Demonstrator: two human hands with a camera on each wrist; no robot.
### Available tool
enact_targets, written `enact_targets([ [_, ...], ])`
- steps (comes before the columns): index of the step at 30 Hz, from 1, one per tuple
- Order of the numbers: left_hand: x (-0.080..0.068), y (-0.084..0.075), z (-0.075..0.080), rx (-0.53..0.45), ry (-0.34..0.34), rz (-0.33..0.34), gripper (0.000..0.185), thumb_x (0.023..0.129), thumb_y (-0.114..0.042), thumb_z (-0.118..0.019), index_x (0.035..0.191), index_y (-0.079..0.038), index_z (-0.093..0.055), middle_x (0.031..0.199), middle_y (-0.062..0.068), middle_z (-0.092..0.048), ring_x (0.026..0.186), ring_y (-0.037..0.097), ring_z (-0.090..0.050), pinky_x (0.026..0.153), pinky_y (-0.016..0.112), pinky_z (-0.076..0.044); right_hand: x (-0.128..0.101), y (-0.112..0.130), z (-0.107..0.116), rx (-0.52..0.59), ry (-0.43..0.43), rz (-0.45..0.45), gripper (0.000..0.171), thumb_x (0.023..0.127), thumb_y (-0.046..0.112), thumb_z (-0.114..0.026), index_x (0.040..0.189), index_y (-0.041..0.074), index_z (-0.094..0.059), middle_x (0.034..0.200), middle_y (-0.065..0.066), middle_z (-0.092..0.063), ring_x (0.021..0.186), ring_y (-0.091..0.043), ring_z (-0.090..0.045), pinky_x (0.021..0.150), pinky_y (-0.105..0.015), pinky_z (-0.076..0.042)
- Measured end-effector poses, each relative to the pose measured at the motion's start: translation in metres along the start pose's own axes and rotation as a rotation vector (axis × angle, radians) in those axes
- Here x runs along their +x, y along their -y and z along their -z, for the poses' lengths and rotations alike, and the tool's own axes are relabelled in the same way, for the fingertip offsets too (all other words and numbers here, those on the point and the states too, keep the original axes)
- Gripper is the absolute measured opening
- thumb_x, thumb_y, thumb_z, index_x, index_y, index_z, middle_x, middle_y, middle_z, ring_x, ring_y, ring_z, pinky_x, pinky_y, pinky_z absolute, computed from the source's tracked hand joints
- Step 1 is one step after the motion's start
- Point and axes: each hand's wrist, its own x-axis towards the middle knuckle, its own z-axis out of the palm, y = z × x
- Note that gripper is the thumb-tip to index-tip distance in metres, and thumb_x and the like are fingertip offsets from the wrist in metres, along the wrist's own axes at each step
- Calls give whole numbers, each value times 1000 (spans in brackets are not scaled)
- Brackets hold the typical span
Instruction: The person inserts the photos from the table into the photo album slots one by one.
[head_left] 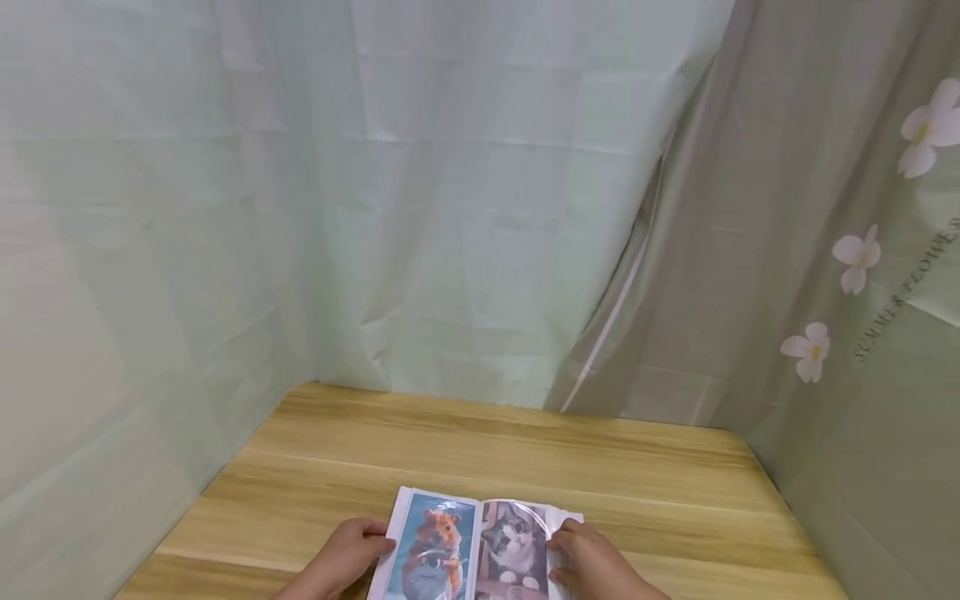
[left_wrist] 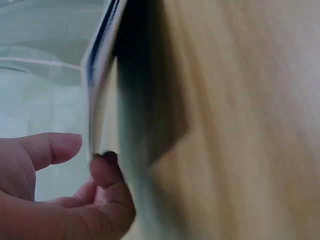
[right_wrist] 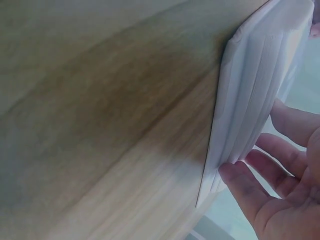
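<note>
A photo album [head_left: 477, 546] lies open at the near edge of the head view. Its left page carries a picture of an orange hamster with a camera [head_left: 431, 554], its right page a grey-and-white cat [head_left: 513, 546]. My left hand [head_left: 345, 554] holds the album's left edge; in the left wrist view the thumb is on one side of the cover and the fingers are on the other. On the opposite side, my right hand [head_left: 596, 565] grips the right edge. The right wrist view shows its fingertips [right_wrist: 230, 172] against the thick stack of page edges [right_wrist: 257, 85].
The album is over a wood-grain table [head_left: 480, 433]. Pale curtains [head_left: 465, 208] hang behind and on both sides, with white flowers [head_left: 855, 258] and lettering printed on the right one.
</note>
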Motion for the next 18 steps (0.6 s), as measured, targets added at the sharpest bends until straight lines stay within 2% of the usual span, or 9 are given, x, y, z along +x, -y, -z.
enact_targets([
  [3, -3, -8, 3, -19, 19, -71, 31, 90, -2, -64, 110, 21, -59, 91, 9, -69, 83, 19, -65, 70, 30, -55, 0, 0, -1, 25, 0, -3, 25, 76, 18, -86, 96, 9, -75, 94, 8, -61, 86, -10, -60, 77, -31, -53],
  [7, -8, -33, -1, -43, 11, -90, 38, 91, -4, -67, 117, 21, -56, 96, 11, -71, 88, 22, -68, 71, 33, -58, 0, -2, 2, 80, -24, 3, 25, 74, 16, -87, 94, 8, -74, 92, 7, -61, 83, -7, -58, 74, -29, -53],
  [10, -11, -50, -12, -54, -15, -113, 37, 90, -2, -67, 118, 20, -57, 97, 13, -70, 88, 23, -68, 71, 32, -58, 0, -2, 4, 108, -29, -5, 26, 74, 16, -87, 94, 6, -73, 91, 7, -62, 82, -6, -57, 73, -29, -53],
  [13, -11, -62, -26, -82, -24, -169, 36, 87, 1, -65, 116, 21, -58, 98, 17, -71, 90, 25, -68, 71, 29, -58, -1, -2, 3, 123, -18, -33, 29, 74, 17, -87, 96, 6, -73, 90, 7, -62, 81, -5, -57, 72, -29, -52],
  [18, -8, -78, -54, -112, -5, -270, 38, 83, 1, -64, 116, 19, -59, 103, 22, -71, 96, 28, -67, 75, 28, -57, -1, -4, 1, 141, -42, -50, 32, 73, 18, -88, 98, 4, -73, 90, 6, -62, 78, -3, -54, 69, -28, -51],
])
